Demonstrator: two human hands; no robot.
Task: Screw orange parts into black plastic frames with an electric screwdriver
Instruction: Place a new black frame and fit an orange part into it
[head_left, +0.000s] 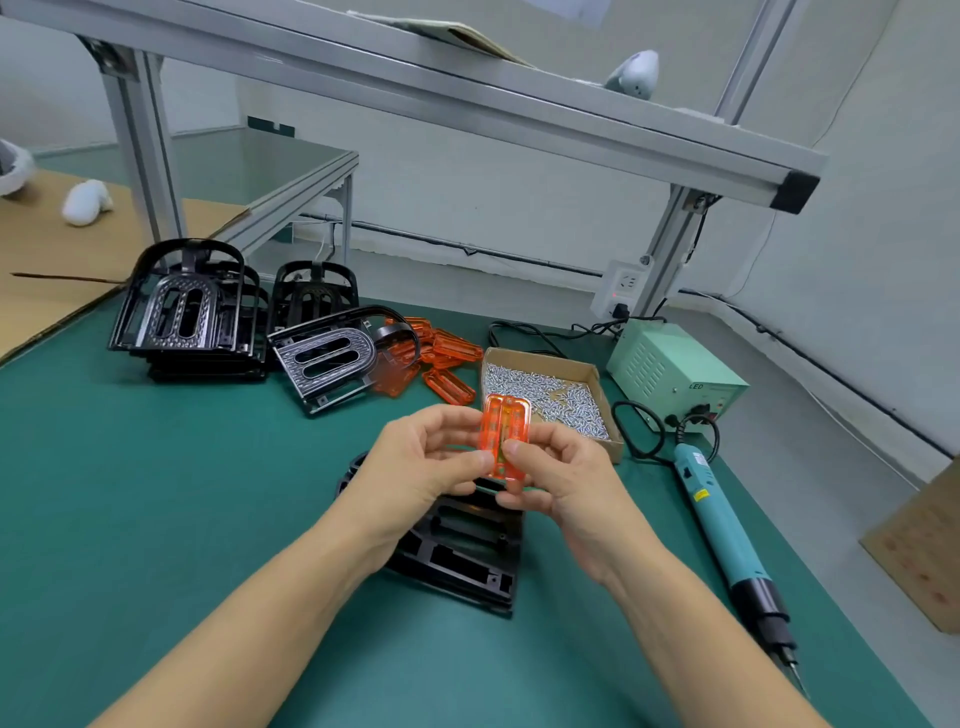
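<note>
Head view showed both hands raised over the green bench (156, 493), holding one orange part (505, 435) between them. Left hand (415, 462) pinched the part's left edge, thumb in front, fingers curled behind. Right hand (561, 478) pinched its lower right edge with thumb tip on the face, other fingers curled underneath. Part stood roughly upright, clear of the bench, above the near frame (467, 551). That black frame lay flat on the bench, directly under the hands, partly hidden by them. Far left, a stack of frames (182, 312) stood tilted, a second stack (314, 291) behind it. Another frame (327, 358) lay tilted just right of them, leaning over a pile of orange parts (447, 358). Open cardboard box (597, 374) of small silver screws (550, 397) sat just beyond the hands, right of the pile. Teal screwdriver (727, 535) lay on the bench at right, tip toward the near edge, untouched, cable running to a pale green power box (675, 369) at far right. Cardboard sheet (924, 540) sat at the right edge.
</note>
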